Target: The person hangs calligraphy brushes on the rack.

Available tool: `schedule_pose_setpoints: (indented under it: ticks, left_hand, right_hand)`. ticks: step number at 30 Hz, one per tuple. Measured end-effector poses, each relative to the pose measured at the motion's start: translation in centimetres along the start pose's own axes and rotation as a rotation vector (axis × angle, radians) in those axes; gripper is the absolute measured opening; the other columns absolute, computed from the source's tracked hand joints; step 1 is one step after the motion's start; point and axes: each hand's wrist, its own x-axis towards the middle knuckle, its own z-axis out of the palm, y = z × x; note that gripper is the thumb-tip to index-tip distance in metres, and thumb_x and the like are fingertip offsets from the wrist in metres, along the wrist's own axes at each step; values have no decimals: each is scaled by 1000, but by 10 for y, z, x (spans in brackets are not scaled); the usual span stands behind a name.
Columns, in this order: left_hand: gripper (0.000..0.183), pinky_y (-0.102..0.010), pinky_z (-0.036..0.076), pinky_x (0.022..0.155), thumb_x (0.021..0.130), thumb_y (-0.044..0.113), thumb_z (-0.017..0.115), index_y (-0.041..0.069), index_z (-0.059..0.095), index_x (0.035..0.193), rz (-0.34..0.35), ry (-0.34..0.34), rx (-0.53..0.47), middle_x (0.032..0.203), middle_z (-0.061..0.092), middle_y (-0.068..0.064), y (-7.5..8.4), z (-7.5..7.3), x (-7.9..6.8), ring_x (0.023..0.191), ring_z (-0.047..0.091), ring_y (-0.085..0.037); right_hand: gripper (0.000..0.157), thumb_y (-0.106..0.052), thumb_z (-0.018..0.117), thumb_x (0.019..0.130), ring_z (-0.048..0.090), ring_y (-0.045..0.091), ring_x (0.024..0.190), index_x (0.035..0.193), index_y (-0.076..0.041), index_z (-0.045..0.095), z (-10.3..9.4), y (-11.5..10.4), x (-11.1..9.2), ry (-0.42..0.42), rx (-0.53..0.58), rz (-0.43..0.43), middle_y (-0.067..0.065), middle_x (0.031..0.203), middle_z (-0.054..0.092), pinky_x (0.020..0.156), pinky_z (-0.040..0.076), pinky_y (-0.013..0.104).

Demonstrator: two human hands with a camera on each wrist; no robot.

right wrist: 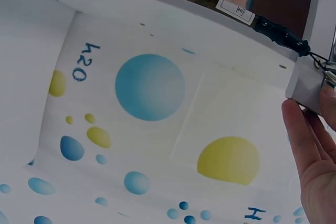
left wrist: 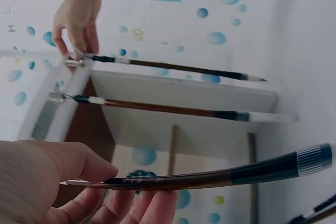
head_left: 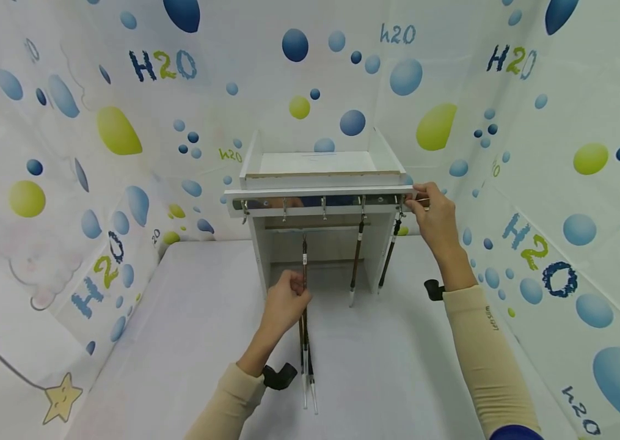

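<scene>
My left hand (head_left: 288, 302) holds a small bunch of calligraphy brushes (head_left: 305, 342) upright in front of the white shelf unit (head_left: 320, 192), tips down. In the left wrist view, thumb and fingers pinch a brown handle with a dark, ribbed lower end. My right hand (head_left: 435, 220) is at the rail's right end, fingertips pinching around the last hook and the cord loop of a dark calligraphy brush (right wrist: 231, 9). That brush hangs below the hook, slightly tilted. Another brown calligraphy brush (head_left: 357, 260) hangs from the neighbouring hook (head_left: 363, 206).
Further hooks (head_left: 284, 209) line the shiny rail left of the hanging brushes. An open-topped tray section (head_left: 315, 177) forms the unit's upper part. The unit stands on a white surface (head_left: 205, 342) against bubble-patterned walls (head_left: 266, 61).
</scene>
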Motion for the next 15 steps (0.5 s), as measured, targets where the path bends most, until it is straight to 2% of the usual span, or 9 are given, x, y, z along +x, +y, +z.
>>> schedule_pose_setpoints:
  ticks: [7,15]
  left_hand:
    - [26,-26,50,61,89,14,63,6,60,113,41,-6,4,93,70,-7,19,0,8,73,63,-13]
    - [26,-26,48,59,89,11,63,4,61,114,75,-25,-40,94,70,-11,33,1,10,69,60,-13]
  right_hand:
    - [33,-7,68,93,71,42,97,122,4,58,-1,-1,0,-10,-1,8,26,111,70,85,59,49]
    - [33,-8,67,94,71,42,99,124,4,57,-1,-2,-1,-21,-6,22,26,112,70,86,59,50]
